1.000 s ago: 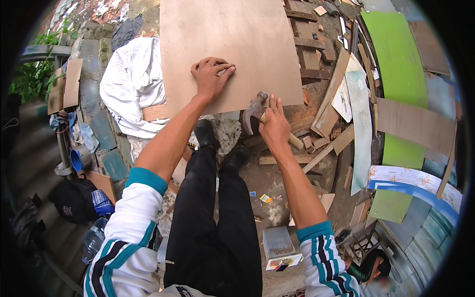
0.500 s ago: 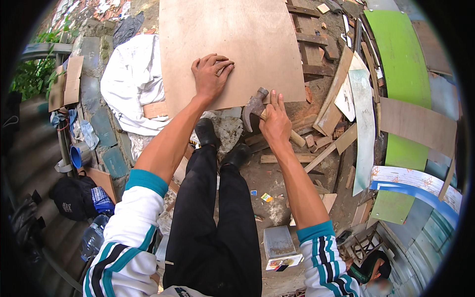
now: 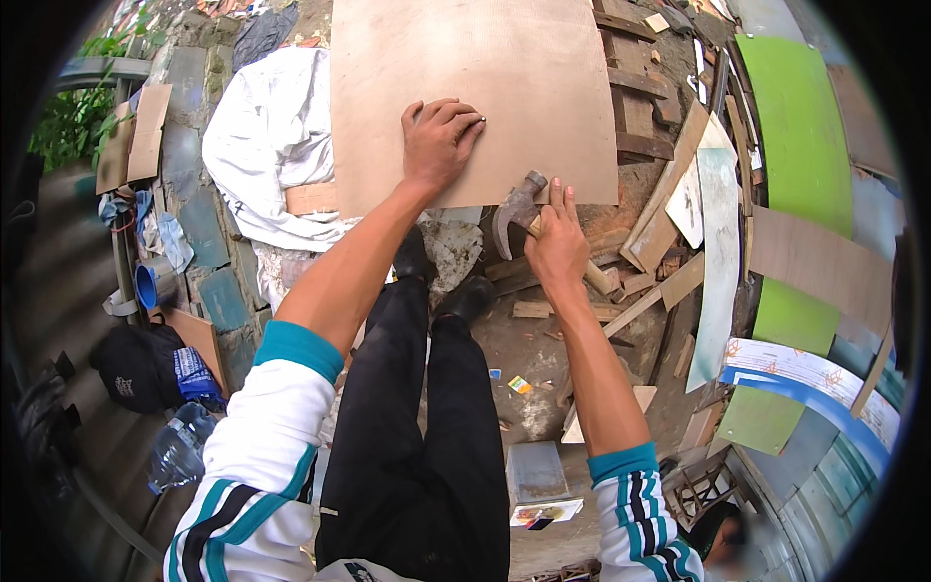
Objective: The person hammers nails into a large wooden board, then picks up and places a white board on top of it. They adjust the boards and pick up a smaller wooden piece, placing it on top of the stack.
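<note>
A thin, light-brown plywood sheet (image 3: 427, 58) lies in front of me. My left hand (image 3: 438, 145) rests on its near half, fingers bunched, thumb and index fingertips together. A tiny dark-and-light speck shows at those fingertips, too small to name. Near the sheet's close edge, my right hand (image 3: 558, 242) is wrapped round the wooden handle of a claw hammer (image 3: 518, 211), with two fingers stretched forward over the sheet's edge. The hammer's rusty head points left of that hand, its claw curving down toward me, and its handle end sticks out behind the palm.
White cloth (image 3: 262, 145) lies left of the sheet, beside a block wall (image 3: 199, 223). A slatted wooden pallet (image 3: 635, 82) and scrap wood (image 3: 669, 213) are at right, with green panels (image 3: 800, 126) beyond. Below are a grey box (image 3: 536, 472) and, lower right, another person (image 3: 716, 529).
The sheet, both hands and the hammer appear slightly further right in the picture, as the view has shifted. The hammer remains in my right hand, and my left hand stays on the sheet.
</note>
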`<state>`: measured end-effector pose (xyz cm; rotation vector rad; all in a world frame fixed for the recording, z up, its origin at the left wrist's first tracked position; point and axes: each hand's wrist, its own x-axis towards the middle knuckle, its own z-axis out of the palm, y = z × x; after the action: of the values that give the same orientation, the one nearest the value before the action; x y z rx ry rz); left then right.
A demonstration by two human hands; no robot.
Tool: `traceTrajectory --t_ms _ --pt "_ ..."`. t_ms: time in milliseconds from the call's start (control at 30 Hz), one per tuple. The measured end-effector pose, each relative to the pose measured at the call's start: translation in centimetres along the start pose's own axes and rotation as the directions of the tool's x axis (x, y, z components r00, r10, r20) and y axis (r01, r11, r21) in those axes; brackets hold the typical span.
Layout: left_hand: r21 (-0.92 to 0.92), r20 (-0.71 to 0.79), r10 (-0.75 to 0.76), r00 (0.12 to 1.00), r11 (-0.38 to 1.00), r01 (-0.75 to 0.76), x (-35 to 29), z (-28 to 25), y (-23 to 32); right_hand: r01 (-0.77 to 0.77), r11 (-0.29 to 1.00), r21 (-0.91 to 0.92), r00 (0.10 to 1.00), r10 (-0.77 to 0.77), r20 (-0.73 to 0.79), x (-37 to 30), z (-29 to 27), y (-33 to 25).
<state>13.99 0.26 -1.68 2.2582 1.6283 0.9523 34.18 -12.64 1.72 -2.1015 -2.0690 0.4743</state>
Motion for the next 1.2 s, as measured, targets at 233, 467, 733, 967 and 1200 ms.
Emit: traceTrajectory --t_ms 233,467,733,967,1200 --pt "-0.034 0.025 -0.037 0.999 0.999 0.038 0.12 -0.16 -0.06 0.028 0.999 -0.025 0.998 -0.029 -0.054 0.08 -0.09 -0.01" --pt "-0.059 0.050 -0.062 0.997 0.996 0.065 0.51 -0.40 0.12 0.039 0.999 -0.029 0.995 -0.042 -0.094 0.08 0.29 0.30" --pt "-0.040 0.060 -0.037 0.998 0.998 0.040 0.72 -0.30 0.08 0.027 1.000 0.001 0.995 -0.027 -0.100 0.10 0.18 0.17" --pt "-0.011 0.080 -0.009 0.997 1.000 0.010 0.78 -0.17 -0.34 0.013 0.999 0.042 0.994 -0.008 -0.105 0.02 0.68 0.41" --pt "-0.002 0.090 0.032 0.995 1.000 -0.032 0.84 0.02 -0.39 -0.019 0.997 0.078 0.996 0.025 -0.081 0.04 0.34 0.47"
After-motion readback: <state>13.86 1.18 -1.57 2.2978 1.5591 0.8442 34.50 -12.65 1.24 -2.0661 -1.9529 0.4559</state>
